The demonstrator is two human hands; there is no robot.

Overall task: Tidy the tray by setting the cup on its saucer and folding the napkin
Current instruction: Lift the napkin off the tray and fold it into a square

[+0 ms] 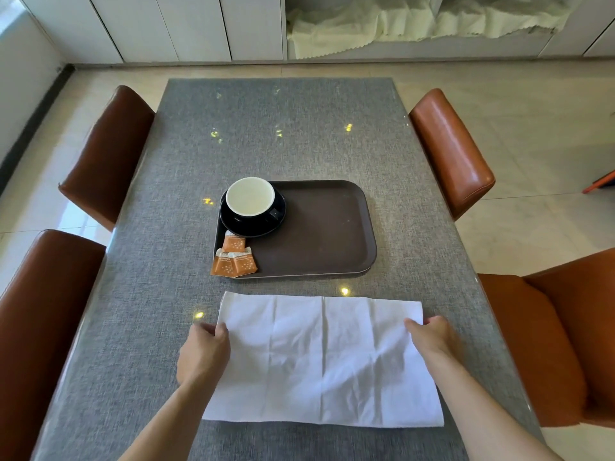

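One cup, one napkin, three sachets

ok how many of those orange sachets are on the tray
3 orange sachets, clustered at the tray's near left corner: one just in front of the saucer, two side by side at the near rim. More could hide beneath.

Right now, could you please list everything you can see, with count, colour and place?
table: one, grey, centre
tray: one, dark brown, mid-table
cup: one, black outside and white inside, on the saucer
saucer: one, black, tray's far-left corner
packets: three, orange, tray's near-left corner
napkin: one, white, spread flat on the table, nearer than the tray
chairs: four, brown leather, two each side
cloth: pale, far cabinet recess
left hand: napkin's left edge
right hand: napkin's right edge
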